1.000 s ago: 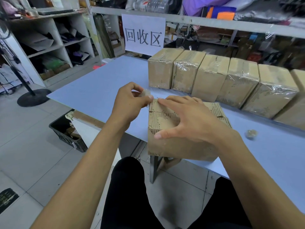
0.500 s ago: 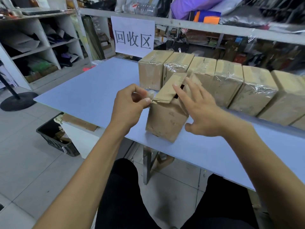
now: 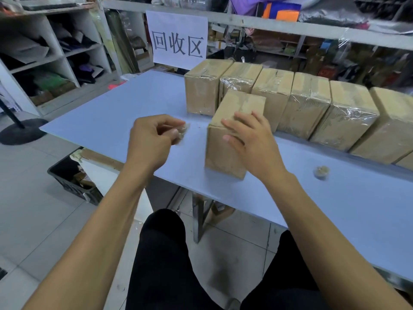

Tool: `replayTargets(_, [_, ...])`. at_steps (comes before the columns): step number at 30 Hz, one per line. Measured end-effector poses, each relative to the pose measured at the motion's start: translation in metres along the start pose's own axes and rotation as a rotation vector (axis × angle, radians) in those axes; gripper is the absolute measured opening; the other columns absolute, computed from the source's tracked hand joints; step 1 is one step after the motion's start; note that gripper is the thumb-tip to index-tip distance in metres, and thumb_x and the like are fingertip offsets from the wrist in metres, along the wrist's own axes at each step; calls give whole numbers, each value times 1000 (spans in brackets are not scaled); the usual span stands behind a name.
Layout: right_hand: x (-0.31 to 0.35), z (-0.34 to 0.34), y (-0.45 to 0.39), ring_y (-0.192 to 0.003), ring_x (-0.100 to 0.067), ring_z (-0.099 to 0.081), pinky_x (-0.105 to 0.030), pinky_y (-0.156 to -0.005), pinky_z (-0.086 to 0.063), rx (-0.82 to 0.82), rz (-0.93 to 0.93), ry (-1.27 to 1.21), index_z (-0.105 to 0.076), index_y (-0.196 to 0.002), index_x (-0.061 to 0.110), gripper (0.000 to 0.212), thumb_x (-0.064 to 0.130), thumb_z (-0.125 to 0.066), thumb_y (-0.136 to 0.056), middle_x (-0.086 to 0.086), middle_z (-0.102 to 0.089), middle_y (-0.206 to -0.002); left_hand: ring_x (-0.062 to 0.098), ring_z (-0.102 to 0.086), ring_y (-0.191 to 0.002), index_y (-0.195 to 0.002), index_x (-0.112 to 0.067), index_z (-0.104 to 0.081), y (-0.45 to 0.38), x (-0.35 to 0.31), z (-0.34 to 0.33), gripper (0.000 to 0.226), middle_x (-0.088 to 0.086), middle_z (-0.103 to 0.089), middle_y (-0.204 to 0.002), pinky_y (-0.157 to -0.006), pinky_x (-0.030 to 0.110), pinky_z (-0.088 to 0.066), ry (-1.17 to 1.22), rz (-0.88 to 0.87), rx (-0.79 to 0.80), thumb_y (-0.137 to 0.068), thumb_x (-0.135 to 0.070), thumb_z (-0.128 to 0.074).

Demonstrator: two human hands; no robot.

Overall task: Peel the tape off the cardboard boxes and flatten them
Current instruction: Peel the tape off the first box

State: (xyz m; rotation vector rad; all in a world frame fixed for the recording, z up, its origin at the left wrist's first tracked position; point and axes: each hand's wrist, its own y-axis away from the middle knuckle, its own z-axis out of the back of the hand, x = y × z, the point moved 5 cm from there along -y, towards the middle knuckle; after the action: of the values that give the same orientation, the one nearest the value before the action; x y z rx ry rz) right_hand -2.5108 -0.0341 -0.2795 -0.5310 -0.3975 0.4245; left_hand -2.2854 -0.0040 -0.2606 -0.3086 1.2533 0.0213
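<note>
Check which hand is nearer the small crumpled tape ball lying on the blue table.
Right. The right hand rests on the upright brown cardboard box, left of the tape ball; the left hand is farther left, pinching a tape scrap.

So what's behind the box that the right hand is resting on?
Behind the near box, under the right hand, a row of taped boxes stands along the table. The near box hides the lower part of the second one. What's inside them can't be seen.
</note>
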Motion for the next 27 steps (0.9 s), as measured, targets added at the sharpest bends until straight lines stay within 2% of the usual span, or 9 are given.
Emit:
replayTargets(3, [-9,-2,-12,-134,-29,-49,-52,-121,-22,79,1,-28,-67,-129,17,43,41,-54,-95,-12,-61,-137,18,-74,-87,-94,-19,-77,18,4,7,31,4,-78,-92,-91,40,-59,27,25,50,-91,8,-61])
replayTargets(5, [-5,-2,-14,-147,-32,-33,-61,-119,-19,100,-21,12,-61,-135,25,46,46,-56,-95,-6,-50,-151,15,-73,-84,-101,-11,-77,33,6,-4,27,3,-78,-92,-92,38,-59,80,41,112,-90,8,-63])
replayTargets(7, [5,13,-4,-150,-38,-23,-65,-117,-21,-39,-72,-9,-60,-137,25,49,39,-68,-91,-6,-41,-157,13,-71,-81,-104,-8,-77,46,8,-17,26,6,-77,-92,-92,39,-59,168,53,117,-89,8,-64])
replayTargets(9, [21,39,25,-137,-32,-42,-46,-112,-36,-310,-112,-143,-66,-128,18,42,28,-72,-88,-7,-55,-142,15,-69,-83,-101,-15,-79,60,13,-31,27,7,-77,-94,-93,39,-58,276,71,92,-90,6,-65])
replayTargets(11, [33,50,65,-108,-14,-62,-30,-86,-50,-410,-265,-379,-73,-110,17,21,18,-72,-89,3,-68,-111,15,-69,-84,-95,-22,-81,77,16,-48,33,6,-77,-94,-90,34,-57,399,109,143,-91,7,-64])
replayTargets(15, [35,31,120,-92,-14,-70,-26,-77,-55,-101,-497,-772,-73,-96,22,17,7,-71,-90,8,-73,-95,18,-71,-89,-96,-17,-80,98,13,-86,33,7,-77,-95,-85,30,-57,427,114,359,-90,11,-62])
replayTargets(21, [16,40,138,-89,-14,-71,-22,-76,-55,-18,-581,-892,-67,-96,19,26,2,-80,-80,5,-73,-99,22,-72,-79,-96,-16,-72,104,17,-107,25,6,-76,-84,-70,35,-61,327,193,281,-83,5,-73])
replayTargets(24, [8,43,145,-81,-11,-70,-21,-72,-56,-24,-627,-766,-68,-94,20,26,10,-85,-76,9,-71,-95,32,-73,-85,-89,-18,-75,104,16,-116,16,6,-76,-83,-81,44,-62,249,176,293,-88,-2,-71])
replayTargets(27, [-19,48,152,-73,-13,-71,-30,-70,-58,-153,-717,-659,-72,-86,18,12,14,-82,-81,10,-74,-84,20,-71,-99,-98,-36,-75,113,7,-135,33,-4,-76,-99,-86,43,-61,188,144,446,-99,-8,-57])
